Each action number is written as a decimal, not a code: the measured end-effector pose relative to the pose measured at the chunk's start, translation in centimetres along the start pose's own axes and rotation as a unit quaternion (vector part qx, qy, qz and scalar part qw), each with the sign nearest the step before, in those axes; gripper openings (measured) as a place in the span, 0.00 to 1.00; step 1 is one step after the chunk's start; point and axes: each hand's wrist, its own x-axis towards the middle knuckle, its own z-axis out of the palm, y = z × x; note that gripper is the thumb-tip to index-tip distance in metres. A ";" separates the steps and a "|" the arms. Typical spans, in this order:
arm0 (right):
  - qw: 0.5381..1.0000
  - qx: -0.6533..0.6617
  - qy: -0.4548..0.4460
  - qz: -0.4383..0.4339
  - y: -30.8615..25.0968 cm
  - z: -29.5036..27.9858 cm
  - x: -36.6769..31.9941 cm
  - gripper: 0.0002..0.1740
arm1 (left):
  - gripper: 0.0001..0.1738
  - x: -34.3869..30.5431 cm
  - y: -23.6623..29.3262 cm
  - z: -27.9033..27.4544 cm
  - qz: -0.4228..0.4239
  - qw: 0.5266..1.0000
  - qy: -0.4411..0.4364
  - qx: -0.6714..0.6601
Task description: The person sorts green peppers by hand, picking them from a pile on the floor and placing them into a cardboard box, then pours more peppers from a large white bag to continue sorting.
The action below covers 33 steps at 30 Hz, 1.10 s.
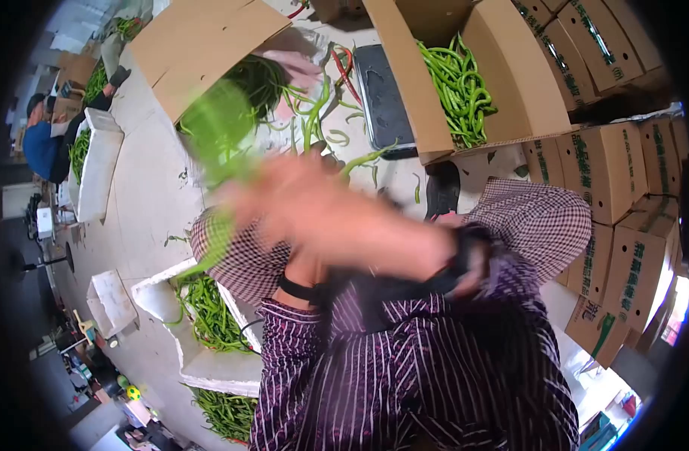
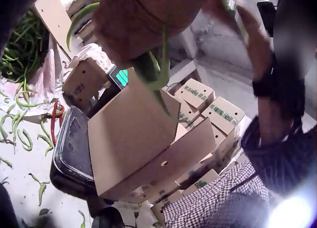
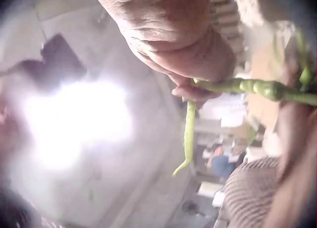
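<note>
- The floor (image 1: 142, 203) carries everything, its far parts running out of the head view.
- Stacked cartons (image 1: 607, 173) with green print rise along the right of the head view.
- Another person (image 1: 42, 150) in a blue top is low at the floor's left, near a white foam box (image 1: 104, 165) with green peppers in it.
- An open carton (image 1: 521, 83) stands upright, green peppers (image 1: 457, 94) piled against its left wall.
- A second carton (image 1: 202, 49) lies left of it, with a dark heap of green peppers by its lower right edge and a pink cloth (image 1: 296, 71) beside the heap.
- A nearer foam box (image 1: 224, 368), its rim chipped, holds more green peppers beside the checked knee.
- A black tray (image 1: 386, 98) sits just beside the open carton's left side.
- The right hand (image 1: 322, 203) is blurred in the head view; the right wrist view shows its thumb and finger pinching slim peppers (image 3: 188, 139), one dangling.
- The left hand (image 2: 148, 25) grips a few peppers (image 2: 159, 74) that hang below it; its exact finger placing I cannot tell.
- A green blur beyond the hands is too smeared to name.
- Red peppers (image 1: 347, 79) lie by the tray's left edge, loose green ones scattered near.
</note>
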 end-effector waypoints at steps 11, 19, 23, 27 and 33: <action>0.990 -0.085 0.101 -0.056 2.8 -8.0 1.5 0.21 | 0.28 -2.3 1.8 3.2 0.039 0.997 -0.061 -0.028; 0.987 0.009 0.156 -0.033 5.9 -8.5 3.2 0.15 | 0.31 -2.7 1.2 4.1 0.094 0.980 -0.124 0.125; 0.951 0.023 0.265 -0.157 3.4 -9.0 2.9 0.11 | 0.18 -2.4 1.3 3.4 0.103 0.986 -0.127 0.017; 0.898 0.086 0.326 -0.284 -1.2 -7.4 1.0 0.12 | 0.17 -2.2 1.3 2.8 0.031 0.976 -0.197 -0.084; 0.811 -0.239 0.355 -0.399 -2.2 -9.3 1.2 0.11 | 0.20 -1.9 1.5 3.1 0.009 0.969 -0.178 -0.170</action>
